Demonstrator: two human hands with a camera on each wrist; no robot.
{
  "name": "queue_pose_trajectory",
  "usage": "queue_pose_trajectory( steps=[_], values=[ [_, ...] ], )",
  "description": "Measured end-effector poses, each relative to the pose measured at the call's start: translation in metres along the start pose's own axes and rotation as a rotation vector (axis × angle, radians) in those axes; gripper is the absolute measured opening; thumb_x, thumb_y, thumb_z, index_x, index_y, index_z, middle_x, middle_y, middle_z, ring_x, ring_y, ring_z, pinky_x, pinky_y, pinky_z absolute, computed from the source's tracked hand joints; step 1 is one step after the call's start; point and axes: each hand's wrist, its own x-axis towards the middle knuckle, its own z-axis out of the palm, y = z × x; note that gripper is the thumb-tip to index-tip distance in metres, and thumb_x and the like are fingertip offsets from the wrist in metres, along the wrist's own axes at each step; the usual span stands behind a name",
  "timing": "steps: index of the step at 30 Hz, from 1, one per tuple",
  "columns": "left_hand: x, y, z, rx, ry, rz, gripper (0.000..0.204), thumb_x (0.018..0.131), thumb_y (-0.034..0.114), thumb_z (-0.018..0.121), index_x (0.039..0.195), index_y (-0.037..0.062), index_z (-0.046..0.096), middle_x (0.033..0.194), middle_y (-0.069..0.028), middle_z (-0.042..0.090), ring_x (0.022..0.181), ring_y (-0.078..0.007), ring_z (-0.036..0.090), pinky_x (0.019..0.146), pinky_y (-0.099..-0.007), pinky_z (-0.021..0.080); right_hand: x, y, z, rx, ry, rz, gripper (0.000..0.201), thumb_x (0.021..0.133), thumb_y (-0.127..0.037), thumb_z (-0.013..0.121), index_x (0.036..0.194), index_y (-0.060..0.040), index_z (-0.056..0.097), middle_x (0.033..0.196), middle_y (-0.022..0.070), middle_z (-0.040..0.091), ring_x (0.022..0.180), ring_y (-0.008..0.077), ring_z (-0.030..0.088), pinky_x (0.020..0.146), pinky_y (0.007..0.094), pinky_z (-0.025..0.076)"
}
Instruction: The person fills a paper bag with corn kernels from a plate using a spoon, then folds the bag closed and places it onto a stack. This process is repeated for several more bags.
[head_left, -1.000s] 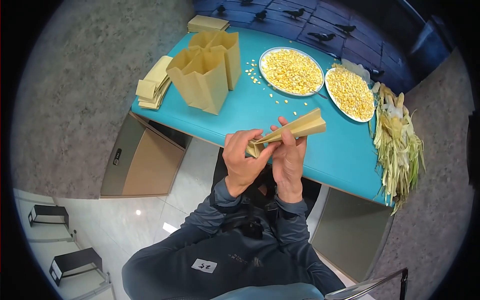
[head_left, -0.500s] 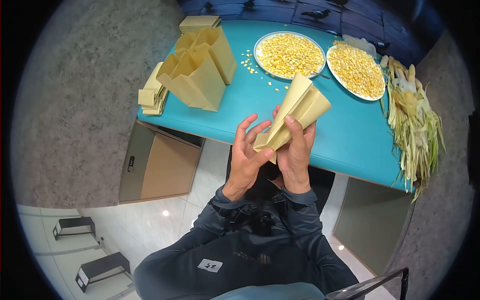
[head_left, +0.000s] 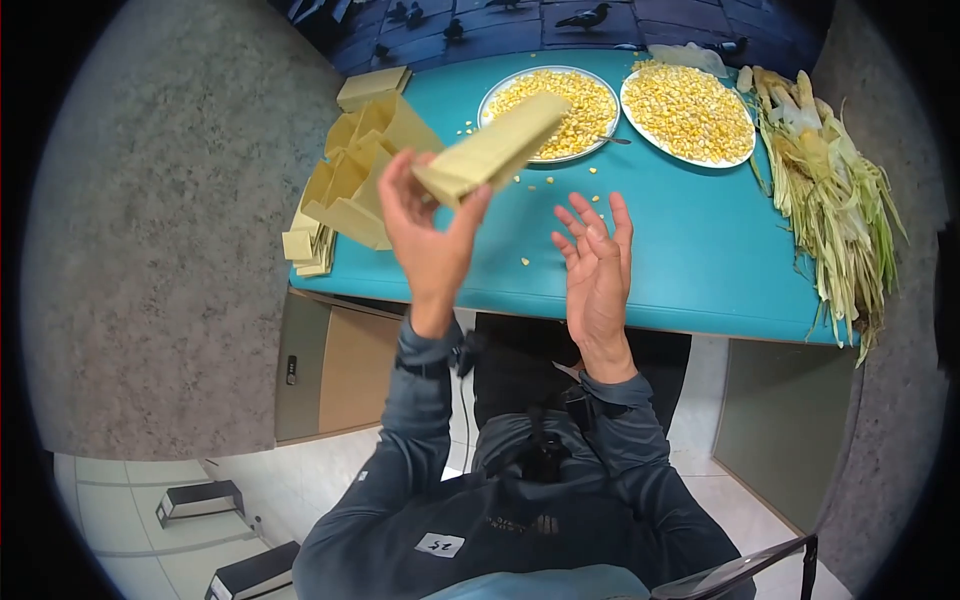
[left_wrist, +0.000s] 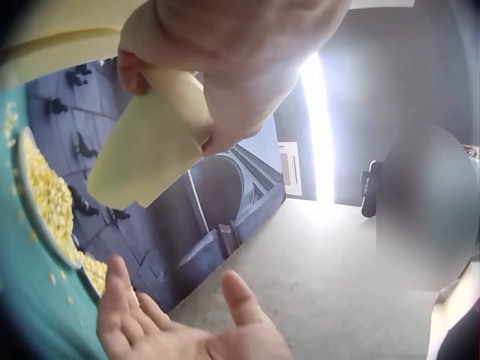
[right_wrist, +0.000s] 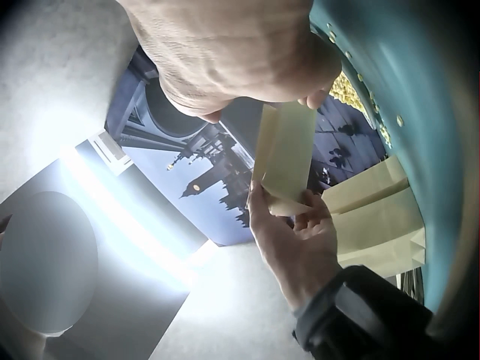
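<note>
A brown paper bag (head_left: 495,150) is raised over the table, its base end pinched between the thumb and fingers of my left hand (head_left: 430,235). In the right wrist view this bag (right_wrist: 289,154) stands upright above the left hand (right_wrist: 300,251). My right hand (head_left: 600,280) is apart from it, palm up with fingers spread, over the table's front part. Two opened paper bags (head_left: 345,195) stand at the table's left, partly behind the left hand.
Folded paper bags (head_left: 312,243) lie at the left edge, with another stack (head_left: 373,88) at the back left. Two plates of corn kernels (head_left: 688,115) sit at the back, one holding a spoon (head_left: 615,140). Corn husks (head_left: 825,180) hang over the right edge. Loose kernels dot the blue table (head_left: 680,250).
The bag has moved from between both hands up and to the left in the left hand. My right hand has let go of it and its fingers have spread.
</note>
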Motion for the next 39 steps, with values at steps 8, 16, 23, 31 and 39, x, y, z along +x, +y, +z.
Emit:
queue_pose_trajectory(
  steps=[8, 16, 23, 31, 39],
  values=[
    [0.102, 0.019, 0.028, 0.735, -0.077, 0.255, 0.095, 0.080, 0.026, 0.097, 0.150, -0.0103, 0.045, 0.128, -0.0232, 0.069, 0.110, -0.0247, 0.072, 0.091, -0.0340, 0.060, -0.001, -0.010, -0.003, -0.059, -0.024, -0.056, 0.071, 0.107, -0.033, 0.049, 0.168, -0.0089, 0.024, 0.153, 0.0225, 0.054, 0.130, 0.0272, 0.059, 0.101, 0.0379, 0.049],
    [0.118, 0.024, 0.055, 0.740, -0.034, 0.267, 0.092, 0.075, 0.035, 0.098, 0.140, -0.0129, 0.054, 0.124, -0.0224, 0.071, 0.109, -0.0243, 0.072, 0.095, -0.0340, 0.058, 0.003, -0.017, -0.011, -0.026, -0.034, -0.052, 0.068, 0.107, -0.029, 0.045, 0.168, -0.0077, 0.022, 0.144, 0.0205, 0.060, 0.120, 0.0238, 0.061, 0.095, 0.0360, 0.049],
    [0.122, 0.022, 0.052, 0.724, -0.025, 0.254, 0.095, 0.073, 0.039, 0.097, 0.140, -0.0129, 0.055, 0.132, -0.0248, 0.066, 0.118, -0.0309, 0.068, 0.101, -0.0389, 0.056, 0.000, -0.013, -0.013, -0.024, -0.042, -0.036, 0.067, 0.108, -0.029, 0.042, 0.167, -0.0074, 0.023, 0.142, 0.0205, 0.062, 0.118, 0.0226, 0.061, 0.092, 0.0340, 0.049],
    [0.124, 0.033, 0.051, 0.620, -0.045, 0.235, 0.093, 0.071, 0.040, 0.097, 0.137, -0.0126, 0.059, 0.127, -0.0250, 0.069, 0.114, -0.0351, 0.070, 0.100, -0.0426, 0.056, 0.001, -0.012, -0.011, -0.015, -0.054, -0.015, 0.067, 0.108, -0.030, 0.043, 0.167, -0.0066, 0.023, 0.138, 0.0202, 0.064, 0.114, 0.0214, 0.062, 0.091, 0.0334, 0.049],
    [0.140, 0.034, 0.056, 0.729, -0.038, 0.217, 0.094, 0.070, 0.050, 0.094, 0.133, -0.0130, 0.063, 0.120, -0.0249, 0.074, 0.109, -0.0341, 0.074, 0.097, -0.0431, 0.057, 0.002, -0.014, -0.013, -0.004, -0.057, -0.004, 0.067, 0.107, -0.030, 0.043, 0.167, -0.0064, 0.025, 0.136, 0.0199, 0.065, 0.113, 0.0211, 0.062, 0.090, 0.0334, 0.049]
  ],
)
